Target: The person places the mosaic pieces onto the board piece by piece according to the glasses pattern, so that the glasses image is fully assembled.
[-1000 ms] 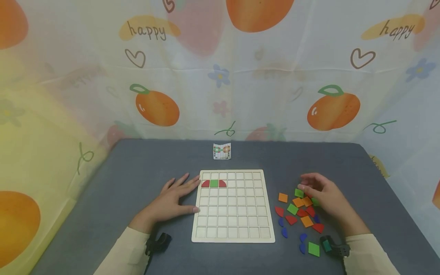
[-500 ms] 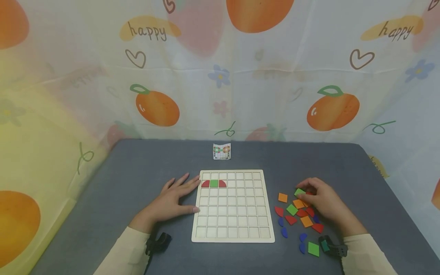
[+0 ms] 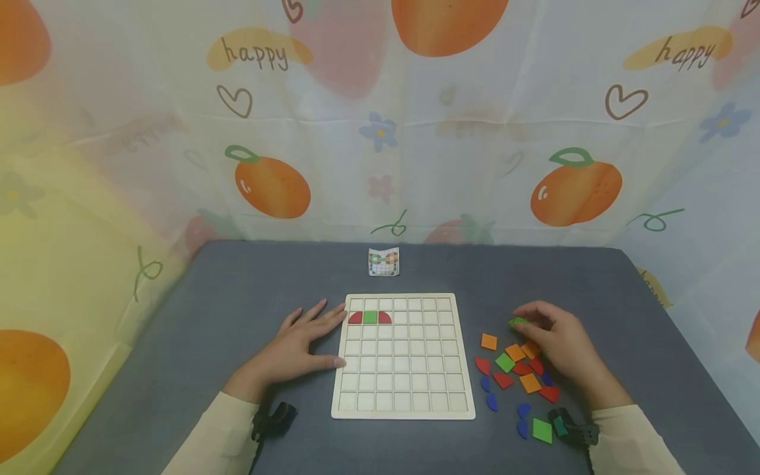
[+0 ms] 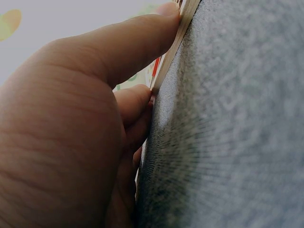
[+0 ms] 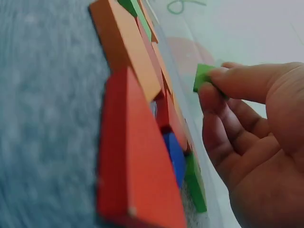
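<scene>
My right hand pinches a green square tile between thumb and forefinger. In the right wrist view the tile is up off the table, above the heap of loose pieces. My left hand lies with spread fingers along the left side of the pale wooden grid board; its thumb and fingertips touch the board's edge. Near the board's upper left, a green square sits between two red quarter-round pieces, all in one row. The left wrist view shows the thumb against the board's side.
Right of the board lie loose orange squares, red quarter-rounds, blue half-rounds and green squares. A small printed pattern card stands behind the board. A printed curtain hangs at the table's back edge.
My right hand has closed its thumb and forefinger on the green tile and raised it from the heap, tilting it. The left hand and board have stayed put.
</scene>
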`<state>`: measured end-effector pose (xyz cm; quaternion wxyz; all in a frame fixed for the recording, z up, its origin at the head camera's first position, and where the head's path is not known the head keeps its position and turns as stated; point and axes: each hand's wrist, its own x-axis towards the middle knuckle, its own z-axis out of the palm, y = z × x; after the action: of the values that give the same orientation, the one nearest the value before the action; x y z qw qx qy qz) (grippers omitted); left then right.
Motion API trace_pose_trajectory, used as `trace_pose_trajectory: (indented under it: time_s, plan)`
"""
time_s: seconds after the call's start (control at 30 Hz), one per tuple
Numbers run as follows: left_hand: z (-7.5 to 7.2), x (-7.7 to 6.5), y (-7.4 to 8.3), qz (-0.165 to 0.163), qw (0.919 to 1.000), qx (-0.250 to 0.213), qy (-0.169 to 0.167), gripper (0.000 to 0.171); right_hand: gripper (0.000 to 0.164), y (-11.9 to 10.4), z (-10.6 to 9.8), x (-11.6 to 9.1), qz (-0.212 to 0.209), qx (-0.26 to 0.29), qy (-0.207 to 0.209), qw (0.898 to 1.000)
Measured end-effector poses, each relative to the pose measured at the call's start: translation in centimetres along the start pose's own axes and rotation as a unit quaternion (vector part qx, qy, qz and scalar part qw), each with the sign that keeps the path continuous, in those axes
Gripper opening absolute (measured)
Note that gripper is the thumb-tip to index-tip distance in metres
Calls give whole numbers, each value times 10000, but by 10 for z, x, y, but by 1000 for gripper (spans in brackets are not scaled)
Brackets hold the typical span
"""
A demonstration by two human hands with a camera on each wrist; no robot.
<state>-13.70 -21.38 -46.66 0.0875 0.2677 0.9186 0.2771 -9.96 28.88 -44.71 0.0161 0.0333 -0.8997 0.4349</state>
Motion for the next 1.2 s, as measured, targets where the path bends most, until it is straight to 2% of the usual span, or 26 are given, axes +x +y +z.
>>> trace_pose_trajectory:
  time_s: [0.2, 0.47, 0.7, 1.03, 1.2]
  plan:
    - [-1, -1, 2, -27, 10000, 15, 16, 100, 21, -9, 1, -1, -34, 305, -20, 9995]
    - [-2, 0, 2, 6, 10000, -25, 45, 99, 32, -27, 3, -4, 89, 683, -234, 9973]
    - [-1, -1, 2, 69, 9999, -19, 86, 97, 36, -33, 14, -3, 13, 1416, -620, 9880]
    - [-1, -1, 2, 31, 10000, -42, 58, 99, 33, -48, 34, -4, -194, 1765, -888, 9801]
    - [-1, 0, 2, -1, 10000, -42, 48, 99, 35, -54, 45, -2, -292, 2102, -1061, 9714]
